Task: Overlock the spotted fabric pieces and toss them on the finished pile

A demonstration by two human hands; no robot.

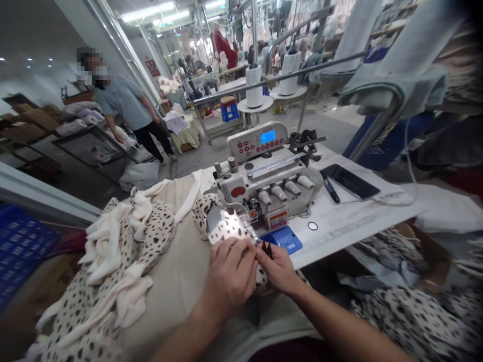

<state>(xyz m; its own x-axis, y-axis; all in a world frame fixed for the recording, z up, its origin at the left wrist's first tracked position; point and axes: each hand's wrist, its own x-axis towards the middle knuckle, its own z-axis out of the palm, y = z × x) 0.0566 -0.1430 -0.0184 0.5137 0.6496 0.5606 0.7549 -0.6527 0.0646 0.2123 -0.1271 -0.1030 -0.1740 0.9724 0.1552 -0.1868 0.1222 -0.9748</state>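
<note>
A piece of cream fabric with black spots (225, 229) lies under the lit needle area of an overlock sewing machine (264, 176). My left hand (232, 274) is closed on the near edge of this fabric, fingers bent over it. Close beside it, my right hand (279, 266) pinches the same edge between thumb and fingers. Two dark pointed tips, which look like thread snips (267, 249), stick up out of my right hand. Part of the fabric hangs down below my hands. The exact edge between my fingertips is hidden.
Spotted and plain cream fabric pieces (151, 226) are heaped on the table's left. Right of the machine lie a phone (350, 181) and a dark cutter or pen (331, 190). Thread cones (254, 86) stand behind. A person (128, 105) stands at the far left, near a blue crate (22, 256).
</note>
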